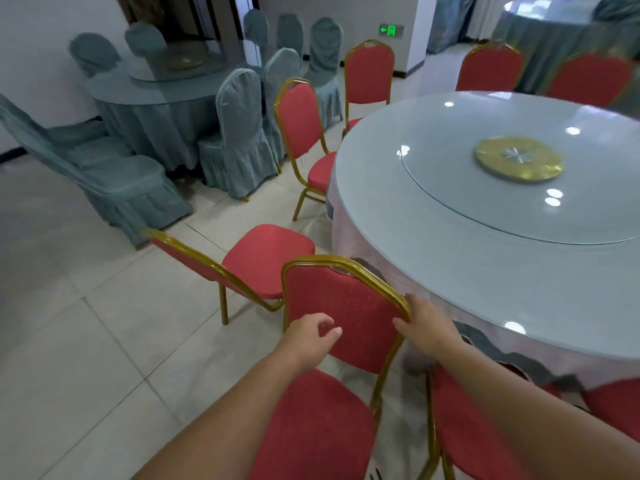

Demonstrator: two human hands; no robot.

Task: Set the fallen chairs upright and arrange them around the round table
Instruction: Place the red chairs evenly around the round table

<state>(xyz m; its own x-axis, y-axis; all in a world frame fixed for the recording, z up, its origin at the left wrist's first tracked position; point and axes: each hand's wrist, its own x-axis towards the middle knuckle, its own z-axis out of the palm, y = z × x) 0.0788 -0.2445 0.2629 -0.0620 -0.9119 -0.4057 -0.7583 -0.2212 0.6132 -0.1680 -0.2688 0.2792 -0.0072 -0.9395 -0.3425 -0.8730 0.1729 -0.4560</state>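
Note:
A red chair with a gold frame (343, 306) stands just below me, its backrest facing me beside the round table (485, 258). My right hand (426, 327) grips the right edge of that backrest. My left hand (310, 337) hovers at the backrest's left side with fingers curled, holding nothing. To its left another red chair (263, 258) leans tilted, its back sloping towards the floor. Two red chairs (304, 133) stand upright at the table's left side, and two red chairs (491, 69) at the far side.
The table carries a glass turntable with a gold disc (519, 159). A second round table with blue-green covered chairs (235, 133) fills the left back. Another red seat (478, 431) sits under my right arm. Tiled floor (86, 341) stretches to the left.

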